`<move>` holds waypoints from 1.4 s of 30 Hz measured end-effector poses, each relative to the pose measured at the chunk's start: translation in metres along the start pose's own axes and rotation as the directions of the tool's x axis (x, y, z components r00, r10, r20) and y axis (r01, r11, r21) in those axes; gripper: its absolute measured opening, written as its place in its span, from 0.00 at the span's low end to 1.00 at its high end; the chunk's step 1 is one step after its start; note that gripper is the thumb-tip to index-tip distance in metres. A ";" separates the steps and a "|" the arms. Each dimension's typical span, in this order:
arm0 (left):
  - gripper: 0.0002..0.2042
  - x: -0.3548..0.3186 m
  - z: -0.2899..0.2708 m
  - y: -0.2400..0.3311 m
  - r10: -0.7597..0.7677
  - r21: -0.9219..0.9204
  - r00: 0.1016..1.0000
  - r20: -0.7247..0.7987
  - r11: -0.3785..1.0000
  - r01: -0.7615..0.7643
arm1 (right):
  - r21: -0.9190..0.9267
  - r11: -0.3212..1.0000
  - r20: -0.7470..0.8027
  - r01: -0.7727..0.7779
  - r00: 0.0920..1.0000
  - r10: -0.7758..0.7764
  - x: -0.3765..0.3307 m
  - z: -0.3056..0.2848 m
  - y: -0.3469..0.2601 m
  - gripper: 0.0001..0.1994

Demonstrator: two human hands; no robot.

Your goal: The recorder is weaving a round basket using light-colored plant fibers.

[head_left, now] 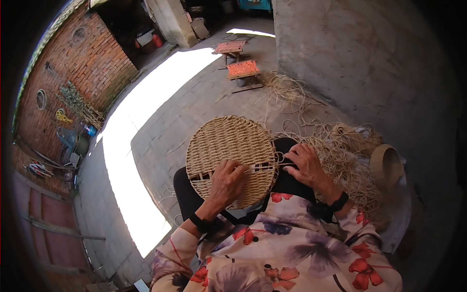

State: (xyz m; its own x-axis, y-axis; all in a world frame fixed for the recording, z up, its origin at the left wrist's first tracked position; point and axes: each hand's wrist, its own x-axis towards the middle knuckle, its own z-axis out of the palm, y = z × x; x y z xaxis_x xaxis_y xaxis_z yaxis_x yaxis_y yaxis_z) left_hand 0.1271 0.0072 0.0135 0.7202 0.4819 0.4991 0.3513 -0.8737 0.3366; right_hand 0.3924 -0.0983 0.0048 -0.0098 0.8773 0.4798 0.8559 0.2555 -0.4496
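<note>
A round woven straw mat [228, 143] lies on my lap, with an unwoven gap showing its frame bars near the lower part. My left hand [226, 182] rests on the mat just below that gap, fingers curled on the weave and a strand. At the mat's right edge, my right hand [307, 165] pinches a straw strand [281, 158] that runs into the gap. Both wrists wear dark bands, and floral sleeves cover my forearms.
A loose heap of straw cord [348, 160] lies to my right beside a woven basket [384, 165]. Two small stools with red woven seats [242, 69] stand ahead on the paved floor. A grey concrete wall [369, 58] rises at right, a brick wall [73, 73] at left.
</note>
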 end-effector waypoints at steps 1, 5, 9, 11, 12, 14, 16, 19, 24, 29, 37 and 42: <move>0.10 0.003 0.004 0.001 0.001 -0.002 1.000 -0.001 1.000 -0.001 | -0.058 0.998 0.045 0.029 0.999 -0.026 0.001 0.005 -0.004 0.11; 0.10 0.009 0.018 0.003 0.028 -0.016 0.997 0.078 1.000 -0.027 | 0.071 0.997 0.097 -0.019 0.995 0.012 -0.008 0.012 0.014 0.06; 0.08 0.010 0.024 0.002 0.016 -0.045 0.998 0.062 0.999 -0.013 | 0.384 0.881 0.265 -0.277 0.947 0.182 -0.010 -0.001 0.017 0.07; 0.08 0.016 0.026 0.004 0.023 -0.083 0.998 0.057 0.996 -0.018 | 0.442 0.845 0.238 -0.300 0.948 0.212 -0.014 -0.004 0.020 0.07; 0.08 0.018 0.027 0.005 0.024 -0.114 0.998 0.055 0.993 -0.018 | 0.505 0.803 0.215 -0.317 0.947 0.238 -0.014 -0.005 0.019 0.08; 0.09 0.019 0.031 0.004 0.016 -0.132 0.998 0.064 0.991 -0.007 | 0.551 0.777 0.235 -0.305 0.950 0.206 -0.011 -0.008 0.010 0.07; 0.09 0.020 0.033 0.006 0.009 -0.152 0.997 0.073 0.988 0.002 | 0.594 0.749 0.253 -0.294 0.952 0.173 0.000 -0.011 -0.004 0.07; 0.09 0.025 0.036 0.016 0.001 -0.150 0.999 0.038 0.989 0.005 | 0.611 0.751 0.251 -0.253 0.961 0.119 0.019 -0.002 -0.020 0.08; 0.08 0.040 0.047 0.021 -0.057 -0.232 0.996 0.063 0.970 0.071 | 0.606 0.783 0.187 -0.139 0.982 0.029 0.040 0.002 -0.031 0.07; 0.13 0.063 -0.010 0.025 -0.297 -0.573 0.874 0.385 0.665 0.479 | 0.647 0.730 0.156 -0.222 0.975 0.159 0.041 0.001 -0.037 0.08; 0.09 0.045 -0.009 0.008 -0.356 -0.776 0.855 0.378 0.383 0.502 | 0.751 0.654 -0.020 -0.097 0.986 0.168 0.022 0.016 -0.048 0.05; 0.04 0.024 0.012 0.013 -0.090 -0.147 0.996 0.023 0.985 0.092 | 0.438 0.882 0.012 -0.174 0.982 0.188 0.016 -0.001 -0.045 0.03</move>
State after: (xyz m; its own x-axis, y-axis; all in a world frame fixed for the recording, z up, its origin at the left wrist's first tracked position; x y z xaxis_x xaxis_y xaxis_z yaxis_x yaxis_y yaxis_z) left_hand 0.1560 0.0065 0.0205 0.6994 0.5567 0.4483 0.3246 -0.8062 0.4946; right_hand 0.3541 -0.0961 0.0331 0.1455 0.9145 0.3775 0.5304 0.2500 -0.8100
